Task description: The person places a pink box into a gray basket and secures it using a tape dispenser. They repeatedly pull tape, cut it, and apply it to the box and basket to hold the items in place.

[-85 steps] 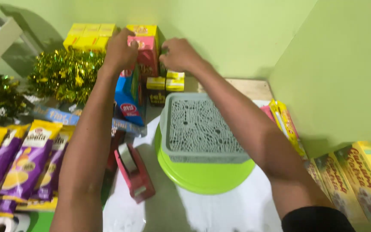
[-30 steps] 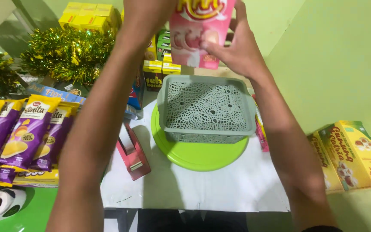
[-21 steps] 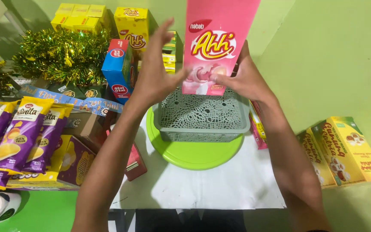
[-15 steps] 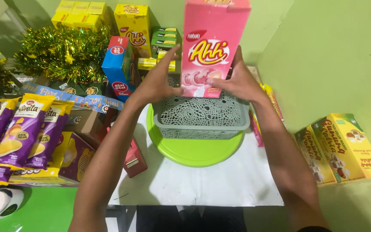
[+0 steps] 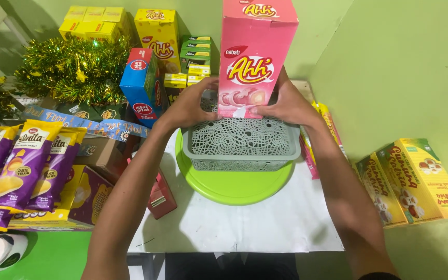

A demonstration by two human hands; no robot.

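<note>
A tall pink snack box (image 5: 255, 52) stands upright on the back part of an upturned grey lattice basket (image 5: 242, 142), which rests on a round lime-green tray (image 5: 229, 189). My left hand (image 5: 190, 106) presses the box's lower left edge. My right hand (image 5: 286, 103) holds its lower right side. Both hands grip the box near its base.
A yellow box (image 5: 157, 33), a blue box (image 5: 142, 85) and small green and yellow boxes (image 5: 195, 49) stand behind the basket. Gold tinsel (image 5: 73, 70) and purple snack bags (image 5: 27, 161) lie to the left, a red tape dispenser (image 5: 159, 194) by the tray, yellow boxes (image 5: 416, 181) at right.
I lifted the pink box from the back stack, brought it forward and lowered it upright onto the upturned basket. My left hand closed in on its left side.
</note>
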